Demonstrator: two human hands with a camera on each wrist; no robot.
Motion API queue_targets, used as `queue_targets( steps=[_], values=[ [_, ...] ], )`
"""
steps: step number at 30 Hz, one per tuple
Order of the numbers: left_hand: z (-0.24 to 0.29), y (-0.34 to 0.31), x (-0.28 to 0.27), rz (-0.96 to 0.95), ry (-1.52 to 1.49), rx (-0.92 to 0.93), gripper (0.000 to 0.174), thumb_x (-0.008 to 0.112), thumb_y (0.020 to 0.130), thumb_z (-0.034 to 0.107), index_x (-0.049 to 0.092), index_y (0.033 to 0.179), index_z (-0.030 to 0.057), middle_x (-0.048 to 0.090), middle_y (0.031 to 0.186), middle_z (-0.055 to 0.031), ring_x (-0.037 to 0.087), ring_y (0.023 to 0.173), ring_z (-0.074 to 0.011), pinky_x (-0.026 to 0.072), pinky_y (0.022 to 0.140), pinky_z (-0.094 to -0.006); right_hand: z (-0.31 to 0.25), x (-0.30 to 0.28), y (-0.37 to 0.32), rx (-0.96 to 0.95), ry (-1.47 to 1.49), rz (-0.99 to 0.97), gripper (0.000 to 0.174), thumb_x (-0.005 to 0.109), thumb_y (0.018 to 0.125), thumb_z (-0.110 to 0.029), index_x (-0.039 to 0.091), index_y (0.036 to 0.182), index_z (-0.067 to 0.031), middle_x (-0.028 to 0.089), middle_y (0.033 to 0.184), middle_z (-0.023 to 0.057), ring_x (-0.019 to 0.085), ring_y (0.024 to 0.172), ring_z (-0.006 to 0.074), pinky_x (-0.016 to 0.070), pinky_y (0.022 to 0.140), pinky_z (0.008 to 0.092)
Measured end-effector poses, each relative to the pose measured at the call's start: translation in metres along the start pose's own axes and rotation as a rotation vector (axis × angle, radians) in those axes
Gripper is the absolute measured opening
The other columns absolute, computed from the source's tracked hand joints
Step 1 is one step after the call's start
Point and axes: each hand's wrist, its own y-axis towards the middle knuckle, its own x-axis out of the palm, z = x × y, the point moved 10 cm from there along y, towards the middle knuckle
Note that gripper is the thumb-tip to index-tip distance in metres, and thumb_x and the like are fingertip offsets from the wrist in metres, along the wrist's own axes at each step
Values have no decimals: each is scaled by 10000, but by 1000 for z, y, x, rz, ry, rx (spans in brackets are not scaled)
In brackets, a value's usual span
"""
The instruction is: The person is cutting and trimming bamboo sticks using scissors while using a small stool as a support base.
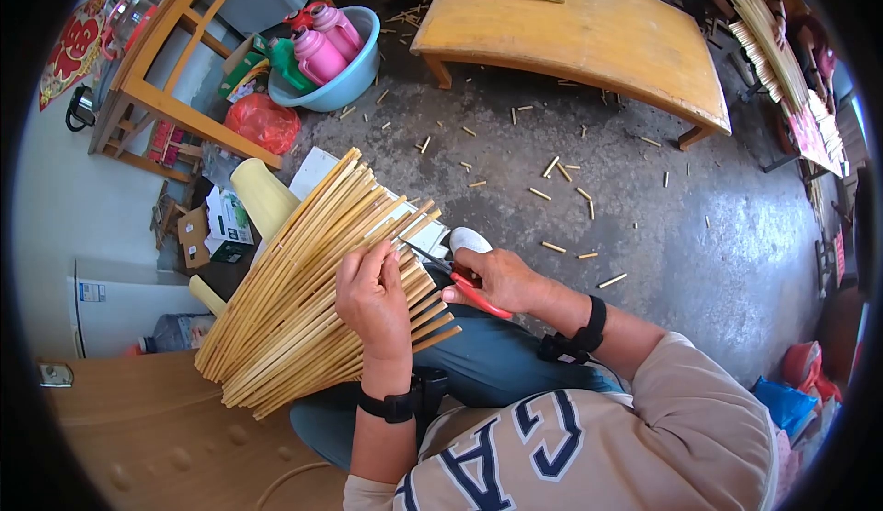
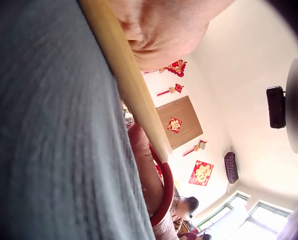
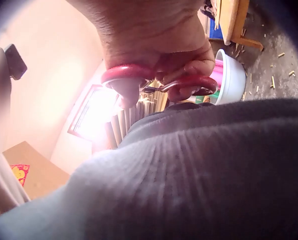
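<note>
A sheet of straw-coloured reed stalks (image 1: 303, 290), laid side by side with uneven ends, rests across the person's lap. The left hand (image 1: 375, 304) is over its right part, thumb and fingertips pinching a stalk close to the cut ends. From the right, the right hand (image 1: 506, 281) grips scissors (image 1: 480, 298) with red handles, fingers through the loops. Their dark blades point left, and the tips reach the stalk beside the left fingertips. One thick stalk (image 2: 124, 70) crosses the left wrist view. The red handles (image 3: 191, 85) also show in the right wrist view.
Short cut pieces litter the grey floor (image 1: 515, 166). A low wooden table (image 1: 589, 23) with more stalks stands ahead, where another person's hand rests. At the left are a blue basin (image 1: 363, 74) holding pink flasks, a wooden frame (image 1: 175, 69) and boxes (image 1: 221, 226).
</note>
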Motion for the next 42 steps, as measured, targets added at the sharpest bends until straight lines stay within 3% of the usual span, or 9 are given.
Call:
queue_targets(
  steps=[3,5,11,27,29,32,42],
  values=[
    [5,0,-1,10,39,40,175,679,718,39,667,892,49,570,819,-66,555,777,-254,461,674,-352,1,2,2,6,-46,-39,528,588,781,-567,508,826,-47,566,640,146,601,636,347,459,571,399],
    [7,0,-2,16,62,61,170,678,721,45,668,890,51,568,812,-62,553,770,-252,460,666,-351,0,5,3,-21,-33,-60,622,541,774,-633,519,856,-17,588,658,175,605,659,369,463,611,428],
    [14,0,-3,36,112,122,159,669,725,49,668,884,60,559,802,-58,546,760,-251,456,661,-354,-4,4,4,30,-176,-109,607,526,787,-619,493,927,-30,599,736,186,601,713,389,470,629,448],
    [17,1,3,-12,124,175,142,654,731,58,667,872,58,558,777,-64,539,745,-259,453,644,-359,-2,11,4,2,-131,-61,616,510,787,-635,487,914,-32,578,667,186,597,671,400,467,600,447],
    [16,2,3,-18,127,174,142,654,730,61,669,872,59,560,776,-64,540,743,-259,455,644,-358,1,13,3,70,-77,-103,657,506,782,-651,518,920,-9,605,710,219,608,728,407,471,678,453],
    [13,1,5,-24,129,159,149,658,725,56,671,874,60,567,780,-62,543,745,-258,457,645,-356,0,13,3,43,-115,-117,613,489,800,-637,482,928,-38,586,717,204,600,718,400,467,632,453],
    [11,1,4,-20,97,128,119,660,729,53,661,848,56,575,785,-64,547,761,-261,455,658,-358,-6,12,1,41,-161,-144,621,450,815,-646,471,932,-36,592,736,213,598,726,407,470,645,461]
  ],
)
